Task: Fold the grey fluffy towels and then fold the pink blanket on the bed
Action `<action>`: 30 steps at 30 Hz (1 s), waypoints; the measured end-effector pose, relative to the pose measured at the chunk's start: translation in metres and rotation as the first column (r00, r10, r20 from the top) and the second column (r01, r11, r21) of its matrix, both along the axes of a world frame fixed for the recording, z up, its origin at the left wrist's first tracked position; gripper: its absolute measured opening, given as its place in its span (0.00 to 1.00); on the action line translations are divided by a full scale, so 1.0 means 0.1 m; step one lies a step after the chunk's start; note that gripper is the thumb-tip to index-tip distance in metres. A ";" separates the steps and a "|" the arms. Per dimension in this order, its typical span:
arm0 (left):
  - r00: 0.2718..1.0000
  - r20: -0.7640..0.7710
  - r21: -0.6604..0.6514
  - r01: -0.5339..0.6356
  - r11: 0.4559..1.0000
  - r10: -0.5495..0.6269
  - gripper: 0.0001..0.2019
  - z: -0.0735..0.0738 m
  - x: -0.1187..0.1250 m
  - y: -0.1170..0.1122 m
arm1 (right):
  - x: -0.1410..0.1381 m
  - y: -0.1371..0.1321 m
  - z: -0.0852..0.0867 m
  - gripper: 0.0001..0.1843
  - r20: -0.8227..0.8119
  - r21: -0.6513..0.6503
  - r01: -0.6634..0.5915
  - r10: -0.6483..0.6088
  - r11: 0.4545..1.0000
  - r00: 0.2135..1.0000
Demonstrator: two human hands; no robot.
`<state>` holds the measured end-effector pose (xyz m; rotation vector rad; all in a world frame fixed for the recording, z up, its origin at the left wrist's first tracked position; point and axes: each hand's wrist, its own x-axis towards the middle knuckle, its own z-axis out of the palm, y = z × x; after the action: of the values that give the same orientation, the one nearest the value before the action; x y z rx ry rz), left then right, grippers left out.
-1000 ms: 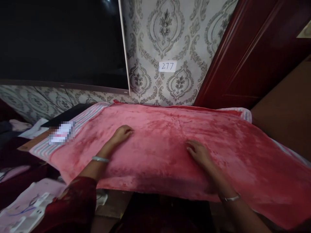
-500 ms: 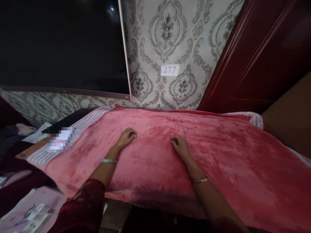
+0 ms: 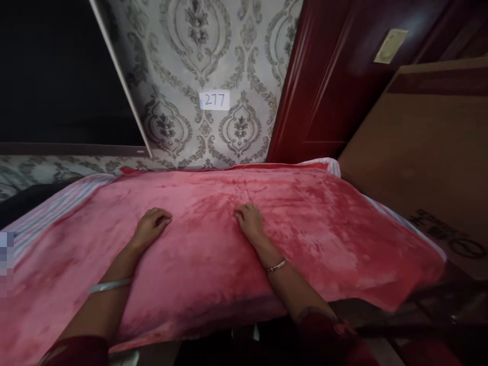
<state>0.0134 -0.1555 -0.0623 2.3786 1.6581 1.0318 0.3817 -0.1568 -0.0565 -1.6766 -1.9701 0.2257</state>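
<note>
A pink-red plush blanket (image 3: 198, 254) lies spread across a raised surface in front of me, with a striped border along its left edge. My left hand (image 3: 150, 226) rests on the left-middle part of it. Its fingers are curled in, thumb close to the forefinger, and nothing shows between them. Further right, my right hand (image 3: 250, 221) lies on the plush, fingers bent and tips against it. I see no cloth gathered up in either hand. Each wrist wears a bangle.
A large dark television screen (image 3: 64, 76) stands at the back left. Behind the blanket is patterned wallpaper with a paper label (image 3: 214, 100) reading 277. To the right are a dark red wooden panel (image 3: 320, 91) and a big cardboard box (image 3: 427, 147).
The view has swung right, so the box and more of the blanket's right end now show. Both hands stay on about the same parts of the blanket, still curled.
</note>
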 end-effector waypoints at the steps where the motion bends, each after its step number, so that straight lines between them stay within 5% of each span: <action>1: 1.000 -0.017 0.007 0.007 1.000 -0.007 0.10 0.00 0.00 0.02 | 0.00 0.00 0.01 0.12 0.018 -0.013 0.005 -0.005 1.000 1.000; 10: 0.996 -0.073 0.051 -0.040 0.998 0.044 0.09 0.08 0.17 -0.03 | -0.05 0.05 -0.04 0.13 0.160 0.075 0.031 -0.043 0.997 0.986; 21: 0.989 0.007 0.139 -0.145 0.980 0.146 0.08 0.18 0.23 -0.19 | 0.00 0.10 -0.19 0.11 -0.018 0.354 0.072 -0.071 0.932 0.997; 30: 0.968 -0.087 0.134 -0.222 0.966 0.235 0.09 0.22 0.25 -0.22 | 0.01 0.13 -0.22 0.13 -0.002 0.282 0.017 -0.017 0.959 1.000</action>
<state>0.0379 -0.1770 -0.0400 2.3947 2.0017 1.0918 0.3832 -0.1437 -0.0788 -1.5079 -1.8855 -0.0609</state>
